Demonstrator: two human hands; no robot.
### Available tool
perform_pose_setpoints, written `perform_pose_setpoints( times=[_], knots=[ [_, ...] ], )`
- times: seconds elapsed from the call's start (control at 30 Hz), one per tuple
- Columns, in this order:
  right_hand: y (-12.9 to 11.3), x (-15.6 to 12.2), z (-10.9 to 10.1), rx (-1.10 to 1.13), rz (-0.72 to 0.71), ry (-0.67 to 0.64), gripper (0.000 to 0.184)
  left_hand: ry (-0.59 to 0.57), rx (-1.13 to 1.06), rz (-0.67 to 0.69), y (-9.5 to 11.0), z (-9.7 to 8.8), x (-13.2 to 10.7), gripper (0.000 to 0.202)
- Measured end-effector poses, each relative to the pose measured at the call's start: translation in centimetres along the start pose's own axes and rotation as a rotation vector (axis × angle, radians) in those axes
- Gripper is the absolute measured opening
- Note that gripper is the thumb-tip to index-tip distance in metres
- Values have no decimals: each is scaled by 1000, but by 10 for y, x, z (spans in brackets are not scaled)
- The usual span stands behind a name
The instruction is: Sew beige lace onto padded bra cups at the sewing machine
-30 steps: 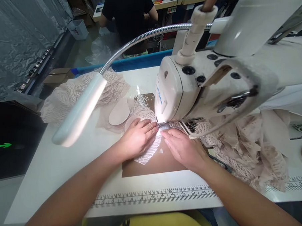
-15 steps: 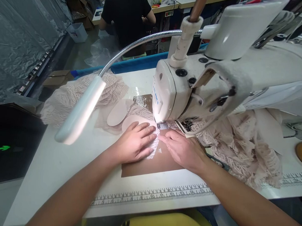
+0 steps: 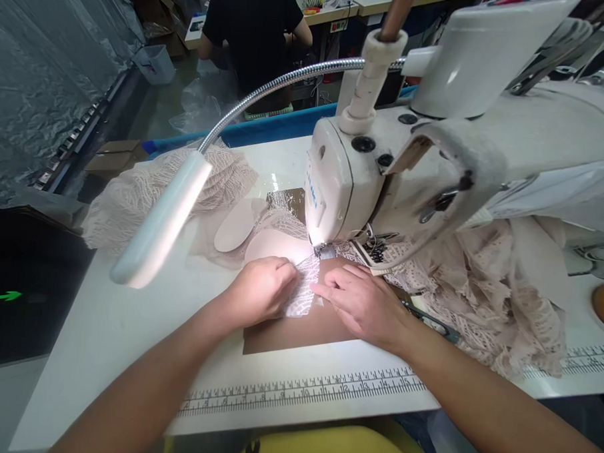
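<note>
A piece of white-pink lace fabric (image 3: 303, 287) lies under the needle area of the sewing machine (image 3: 334, 188), on a brown plate (image 3: 287, 336). My left hand (image 3: 266, 288) is closed on the left edge of the lace, fingers curled in. My right hand (image 3: 361, 299) rests on the brown plate, one finger stretched out to the lace's right edge and the others loosely bent. Behind my left hand lies a smooth pale pink cup-shaped piece (image 3: 276, 245). The presser foot (image 3: 325, 251) is partly hidden by the machine head.
A lamp (image 3: 162, 220) on a bent metal neck hangs over the left side. Lace heaps lie at the left (image 3: 128, 185) and right (image 3: 494, 295). Scissors (image 3: 438, 324) lie by my right wrist. A ruler strip (image 3: 305, 392) runs along the front. A person (image 3: 253, 37) sits beyond the table.
My left hand has gone from lying flat on the lace to curled closed, a little lower and left. More lace shows. The right hand's fingers have bent slightly.
</note>
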State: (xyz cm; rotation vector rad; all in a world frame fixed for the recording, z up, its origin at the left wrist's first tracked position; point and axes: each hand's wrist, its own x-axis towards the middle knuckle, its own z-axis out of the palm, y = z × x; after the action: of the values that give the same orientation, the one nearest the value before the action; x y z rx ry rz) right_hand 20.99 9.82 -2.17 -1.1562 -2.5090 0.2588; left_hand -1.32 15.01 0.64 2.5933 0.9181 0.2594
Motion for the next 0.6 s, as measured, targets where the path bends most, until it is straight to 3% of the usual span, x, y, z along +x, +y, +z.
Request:
perform_pose_setpoints(
  times=[0.1, 0.33, 0.6],
  knots=[
    [0, 0, -1, 9, 3, -10, 34, -32, -121, -36, -1, -6, 0, 22],
    [1, -1, -1, 31, -2, 19, 37, -96, -86, 24, 2, -5, -1, 22],
    [3, -4, 3, 26, 5, 35, 37, -143, -399, -91, -9, -12, -4, 30]
  ],
)
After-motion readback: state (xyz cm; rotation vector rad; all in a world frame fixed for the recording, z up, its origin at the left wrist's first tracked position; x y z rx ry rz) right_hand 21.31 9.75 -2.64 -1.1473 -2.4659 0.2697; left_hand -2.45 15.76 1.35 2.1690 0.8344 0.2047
